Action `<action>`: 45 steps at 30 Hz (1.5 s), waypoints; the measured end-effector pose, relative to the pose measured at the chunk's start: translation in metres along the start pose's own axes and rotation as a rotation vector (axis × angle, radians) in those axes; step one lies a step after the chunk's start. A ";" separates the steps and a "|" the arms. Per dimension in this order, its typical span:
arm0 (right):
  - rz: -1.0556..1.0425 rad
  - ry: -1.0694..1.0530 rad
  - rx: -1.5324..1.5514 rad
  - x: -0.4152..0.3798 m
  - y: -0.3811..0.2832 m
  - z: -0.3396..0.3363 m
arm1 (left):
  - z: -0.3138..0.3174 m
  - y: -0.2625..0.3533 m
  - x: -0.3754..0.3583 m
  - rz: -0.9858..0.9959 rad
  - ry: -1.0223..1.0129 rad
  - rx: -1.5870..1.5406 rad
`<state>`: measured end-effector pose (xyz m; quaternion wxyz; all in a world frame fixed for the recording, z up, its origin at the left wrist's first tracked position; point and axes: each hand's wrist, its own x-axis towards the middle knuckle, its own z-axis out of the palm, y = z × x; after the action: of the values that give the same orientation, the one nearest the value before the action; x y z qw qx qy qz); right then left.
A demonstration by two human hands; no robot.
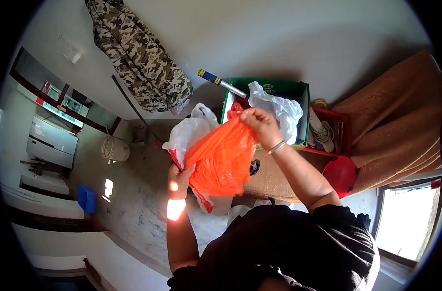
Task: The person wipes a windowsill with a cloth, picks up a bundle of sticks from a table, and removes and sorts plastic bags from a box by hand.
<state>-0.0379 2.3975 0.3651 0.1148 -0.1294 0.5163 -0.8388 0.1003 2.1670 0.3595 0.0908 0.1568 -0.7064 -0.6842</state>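
Observation:
An orange plastic bag point(225, 157) is spread between my two hands, its crumpled top pointing up toward the box. My right hand point(261, 125), with a bangle at the wrist, pinches the bag near its top. Along the bag's lower left edge, my left hand point(180, 179) is closed on the orange plastic, with thumb on top and the other fingers hidden. Behind the orange bag hangs a white plastic bag point(191, 131) with red parts, partly covered by it. Just beyond my right hand stands a green box point(303, 114) with a crumpled white bag point(279, 109) in it.
A tube with a blue and yellow end point(211, 77) sticks out of the box. Right of it are a red crate point(346, 136), a red round object point(341, 175) and a brown cloth point(391, 121). A camouflage garment point(138, 53) hangs on the wall; a bucket point(115, 148) stands left.

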 end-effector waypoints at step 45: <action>-0.765 -0.167 -0.723 -0.017 -0.025 0.028 | 0.011 0.006 0.010 -0.020 -0.177 -0.410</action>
<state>-0.0144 2.3909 0.3980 -0.2103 -0.4059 0.6775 -0.5763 0.0869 2.1741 0.3637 0.0516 0.0813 -0.5562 -0.8254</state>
